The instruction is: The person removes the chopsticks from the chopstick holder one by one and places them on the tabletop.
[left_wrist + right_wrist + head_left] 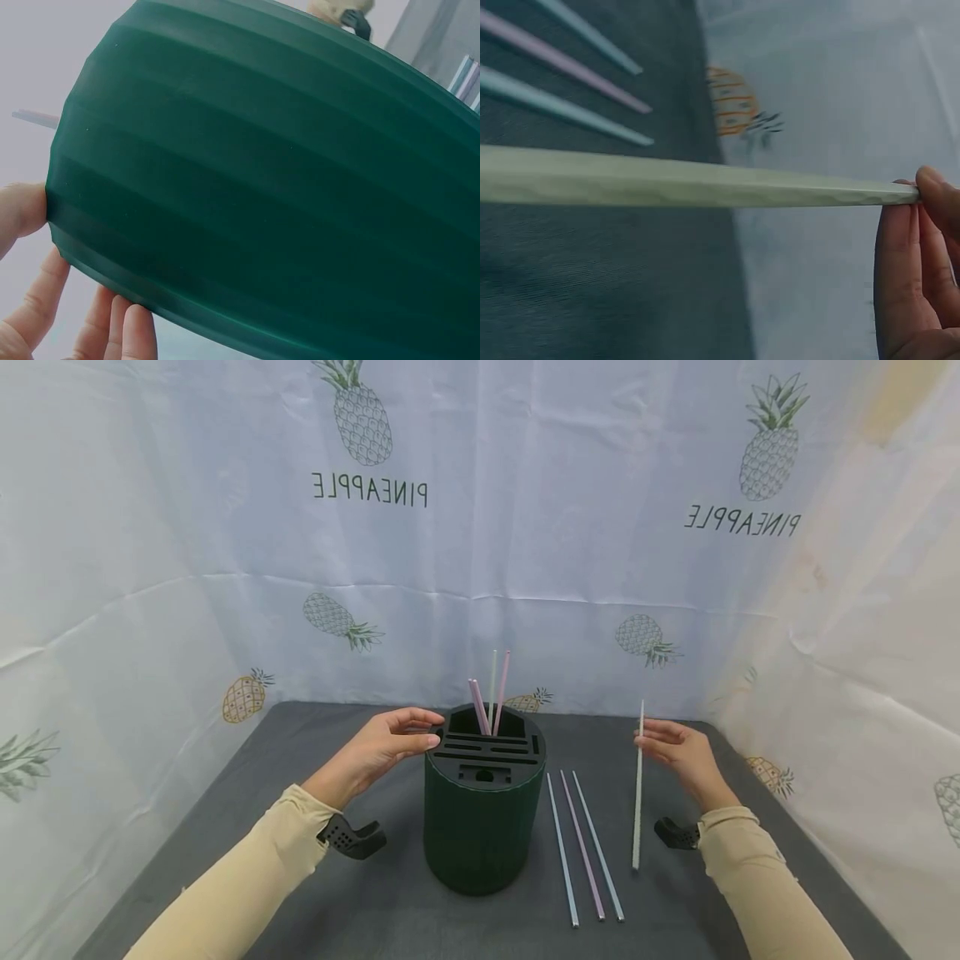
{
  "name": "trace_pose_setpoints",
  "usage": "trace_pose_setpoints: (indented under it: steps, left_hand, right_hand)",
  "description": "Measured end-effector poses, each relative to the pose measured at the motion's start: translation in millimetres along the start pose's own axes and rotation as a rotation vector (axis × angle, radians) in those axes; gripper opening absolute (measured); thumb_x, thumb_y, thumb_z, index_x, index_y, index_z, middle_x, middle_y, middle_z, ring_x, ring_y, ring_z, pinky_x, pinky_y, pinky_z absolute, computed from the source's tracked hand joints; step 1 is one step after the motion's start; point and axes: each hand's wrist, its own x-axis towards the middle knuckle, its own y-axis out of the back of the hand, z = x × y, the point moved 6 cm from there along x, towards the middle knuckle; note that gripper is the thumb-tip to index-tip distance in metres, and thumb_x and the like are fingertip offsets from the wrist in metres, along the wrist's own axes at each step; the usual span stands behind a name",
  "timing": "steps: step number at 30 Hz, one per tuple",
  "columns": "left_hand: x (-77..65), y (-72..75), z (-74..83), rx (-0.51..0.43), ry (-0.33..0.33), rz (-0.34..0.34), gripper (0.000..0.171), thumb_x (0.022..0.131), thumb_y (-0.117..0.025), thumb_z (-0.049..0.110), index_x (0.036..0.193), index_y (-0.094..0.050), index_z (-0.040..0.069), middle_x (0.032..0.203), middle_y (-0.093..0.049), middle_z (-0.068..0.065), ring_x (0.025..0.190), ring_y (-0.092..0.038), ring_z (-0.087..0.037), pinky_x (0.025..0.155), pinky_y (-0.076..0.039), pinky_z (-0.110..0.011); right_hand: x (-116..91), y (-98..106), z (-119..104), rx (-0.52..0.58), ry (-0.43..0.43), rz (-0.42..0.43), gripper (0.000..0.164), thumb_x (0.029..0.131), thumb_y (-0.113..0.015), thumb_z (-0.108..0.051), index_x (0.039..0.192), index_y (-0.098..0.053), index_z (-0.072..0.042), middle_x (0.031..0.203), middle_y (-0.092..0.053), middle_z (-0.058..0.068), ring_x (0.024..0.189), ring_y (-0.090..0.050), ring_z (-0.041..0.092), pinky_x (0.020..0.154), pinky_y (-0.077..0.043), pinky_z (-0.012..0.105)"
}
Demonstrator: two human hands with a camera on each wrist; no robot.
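A dark green utensil holder point(483, 827) with a slotted top stands upright on the dark table. The left hand point(393, 743) touches its upper left rim, fingers fairly straight; in the left wrist view the fingertips point(139, 326) lie against its side. Several pink and pale green chopsticks point(500, 693) stand in its back compartment. At the right, thumb and fingers of the right hand point(678, 752) pinch a pale green chopstick point(637, 810) near its thin upper end. It points steeply, thick end down. The right wrist view shows that chopstick point(705, 184) running out from the fingertips point(934, 180).
Between the holder and the right hand, a blue chopstick point(562, 852), a pink chopstick point(582, 847) and another blue chopstick point(597, 847) lie side by side on the table point(360, 910). A white pineapple-print curtain point(480, 527) hangs behind and at both sides.
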Motion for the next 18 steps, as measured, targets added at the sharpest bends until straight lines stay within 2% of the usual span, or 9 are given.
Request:
trace_pose_setpoints:
  steps: [2,4,6,9,14,18]
  left_hand:
    - [0.1,0.0,0.1,-0.001,0.004,0.004,0.048,0.089,-0.071,0.018,0.131,-0.055,0.003,0.130,-0.053,-0.011,0.121,-0.051,-0.025,0.111,-0.038,-0.047]
    - [0.3,0.1,0.0,0.001,0.008,0.005,0.048,0.089,-0.071,0.018,0.131,-0.055,0.003,0.130,-0.053,-0.010,0.121,-0.051,-0.024,0.110,-0.038,-0.046]
    - [0.6,0.2,-0.3,0.001,0.013,0.007,0.048,0.088,-0.071,0.018,0.131,-0.055,0.004,0.130,-0.053,-0.010,0.121,-0.051,-0.024,0.110,-0.039,-0.046]
    - [0.8,0.3,-0.6,0.002,0.013,0.005,0.048,0.088,-0.071,0.018,0.132,-0.055,0.004,0.130,-0.052,-0.010,0.122,-0.051,-0.024,0.110,-0.039,-0.046]
    - [0.7,0.6,-0.2,0.000,0.009,0.003,0.050,0.088,-0.072,0.019,0.132,-0.054,0.003,0.131,-0.052,-0.011,0.122,-0.051,-0.025,0.110,-0.039,-0.046]
    - [0.1,0.5,0.1,-0.004,0.015,0.005,0.050,0.087,-0.073,0.019,0.131,-0.055,0.004,0.131,-0.052,-0.010,0.122,-0.051,-0.025,0.110,-0.039,-0.046]
  right_hand:
    - [-1,-5,15,-0.075,-0.045,-0.019,0.046,0.090,-0.070,-0.016,0.131,-0.055,-0.001,0.100,-0.071,-0.008,0.089,-0.067,0.000,0.085,-0.056,0.024]
    - [-1,-11,27,-0.144,-0.075,-0.048,0.056,0.091,-0.069,-0.017,0.136,-0.047,0.008,0.109,-0.071,0.003,0.091,-0.067,0.000,0.088,-0.056,0.029]
    - [-1,-16,40,-0.189,-0.104,-0.069,0.059,0.091,-0.068,-0.016,0.137,-0.044,0.011,0.116,-0.068,0.016,0.092,-0.067,0.003,0.090,-0.056,0.032]
    - [-1,-25,55,-0.232,-0.128,-0.116,0.057,0.091,-0.068,-0.013,0.135,-0.044,0.016,0.120,-0.063,0.025,0.097,-0.069,0.012,0.089,-0.056,0.035]
    - [-1,-35,80,-0.259,-0.182,-0.155,0.048,0.090,-0.067,-0.006,0.128,-0.049,0.018,0.108,-0.068,0.021,0.097,-0.069,0.024,0.084,-0.058,0.036]
    - [-1,-40,94,-0.290,-0.227,-0.150,0.045,0.088,-0.069,-0.002,0.124,-0.053,0.019,0.102,-0.070,0.018,0.089,-0.070,0.020,0.081,-0.059,0.037]
